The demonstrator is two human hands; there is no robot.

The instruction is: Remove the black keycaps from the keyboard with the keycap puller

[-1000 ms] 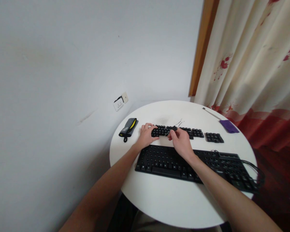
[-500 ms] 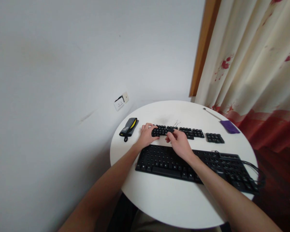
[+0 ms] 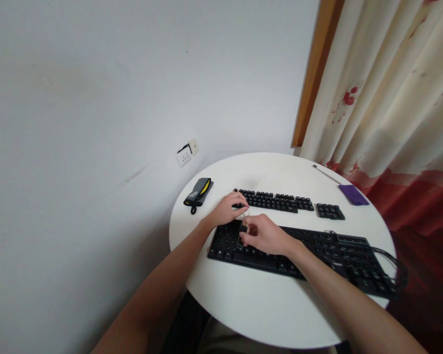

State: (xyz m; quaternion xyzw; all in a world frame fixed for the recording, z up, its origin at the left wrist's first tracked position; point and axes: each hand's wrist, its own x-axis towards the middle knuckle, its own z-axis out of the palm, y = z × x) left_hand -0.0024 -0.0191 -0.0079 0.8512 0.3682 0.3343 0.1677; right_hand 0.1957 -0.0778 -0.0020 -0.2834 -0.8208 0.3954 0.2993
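Observation:
My right hand (image 3: 264, 235) grips a keycap puller, its black handle (image 3: 243, 228) between thumb and fingers and thin wire loops at its ends. The lower wires reach down to the left part of a black keyboard (image 3: 258, 260), where many keycaps are off. My left hand (image 3: 229, 208) is at the keyboard's back left edge, thumb and fingers drawn together beside the puller's upper wire. Whatever may be between those fingertips is too small to make out. Behind both hands lie rows of loose black keycaps (image 3: 273, 201), the left end partly hidden by my left hand.
A separate block of keycaps (image 3: 330, 211) lies to the right. Further right are a purple cloth (image 3: 353, 194) and a thin brush (image 3: 327, 174). A grey and yellow pouch (image 3: 199, 191) sits at the left of the round white table (image 3: 280, 314). A cable (image 3: 387, 258) loops off the keyboard's right end.
My right hand has brought the puller from the loose keycaps down and left over the keyboard. My left hand has shifted slightly right and its fingers have closed together.

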